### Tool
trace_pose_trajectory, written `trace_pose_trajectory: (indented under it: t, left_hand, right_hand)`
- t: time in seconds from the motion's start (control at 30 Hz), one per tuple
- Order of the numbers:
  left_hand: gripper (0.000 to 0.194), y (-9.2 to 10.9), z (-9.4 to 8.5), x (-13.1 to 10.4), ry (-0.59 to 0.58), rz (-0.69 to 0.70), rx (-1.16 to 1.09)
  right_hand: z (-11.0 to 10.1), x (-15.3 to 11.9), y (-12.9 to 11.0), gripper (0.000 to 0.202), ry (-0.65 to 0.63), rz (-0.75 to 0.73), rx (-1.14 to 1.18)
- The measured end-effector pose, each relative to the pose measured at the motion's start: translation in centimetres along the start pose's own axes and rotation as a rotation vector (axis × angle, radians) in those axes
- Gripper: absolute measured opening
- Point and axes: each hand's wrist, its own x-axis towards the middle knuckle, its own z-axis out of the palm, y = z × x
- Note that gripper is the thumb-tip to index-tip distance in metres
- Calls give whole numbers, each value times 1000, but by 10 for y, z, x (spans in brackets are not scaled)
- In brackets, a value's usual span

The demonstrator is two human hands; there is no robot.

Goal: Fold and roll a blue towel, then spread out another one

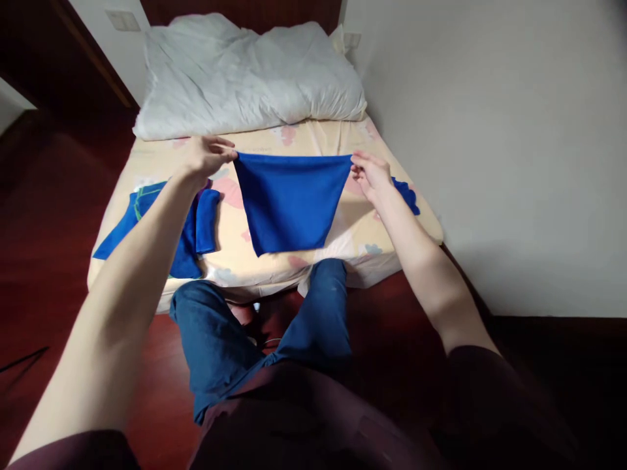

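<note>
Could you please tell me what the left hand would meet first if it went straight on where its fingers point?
Most likely the blue cloth, whose corner the left hand pinches; beyond that, along the top edge, probably the right hand, though depth is unclear.

A stretched blue cloth (291, 205) hangs over the bed (323, 137), with the left hand (208, 158) and right hand (371, 173) blocking its two far corners. Beyond the cloth, a strip of bare sheet gives passage up to a puffy white quilt (255, 81). Left of the cloth, a narrow gap ends at a blue roll (208, 220). Right of it, open sheet runs to a small blue piece (406, 197); farther right rises the wall (519, 143). On its near side, knees (327, 287) stand in the way.
</note>
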Motion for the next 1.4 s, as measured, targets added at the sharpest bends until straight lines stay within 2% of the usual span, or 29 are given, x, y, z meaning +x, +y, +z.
trace_pose_trajectory:
  t: [0.07,0.17,0.23,0.27,0.33,0.4,0.5,0.57,0.63,0.7,0.8,0.93,1.1,1.27,1.4]
  left_hand:
    - [48,13,-4,10,54,78,1]
    - [61,27,-16,5,105,245,22]
    - [61,21,-22,-9,118,301,70]
    - [56,12,-23,-19,120,313,103]
    - [45,-20,-21,-43,112,322,168]
    - [37,-66,-11,-73,76,271,231]
    - [32,-141,11,-122,-46,16,329]
    - [32,-184,26,-154,-122,-174,353]
    - [37,-215,38,-181,-183,-291,277]
    - [46,-233,46,-198,-202,-354,184]
    - [48,-244,53,-207,-162,-403,118]
    - [42,-249,57,-200,-114,-470,156]
    - [49,-259,54,-203,-88,-423,140]
    - [47,-265,44,-225,-156,-379,144]
    - [39,-266,39,-238,-185,-280,200]
  right_hand:
    - [8,17,0,25,37,-89,35]
    - [6,22,3,29,66,-204,63]
    - [-1,11,15,31,45,-227,40]
    - [-4,2,24,32,34,-216,21]
    - [-8,-23,51,30,10,-157,-10]
    - [-8,-54,84,25,-26,-53,-51]
    - [-4,-98,139,13,-98,172,-190]
    - [-3,-121,174,5,-138,309,-276]
    - [-5,-136,203,9,-190,389,-320]
    - [-10,-144,226,20,-225,387,-322]
    - [-16,-148,247,41,-208,294,-291]
    - [-20,-148,261,56,-123,225,-273]
    - [-29,-149,267,58,-145,180,-276]
    - [-45,-161,268,56,-230,125,-358]
    - [-54,-171,265,51,-256,74,-424]
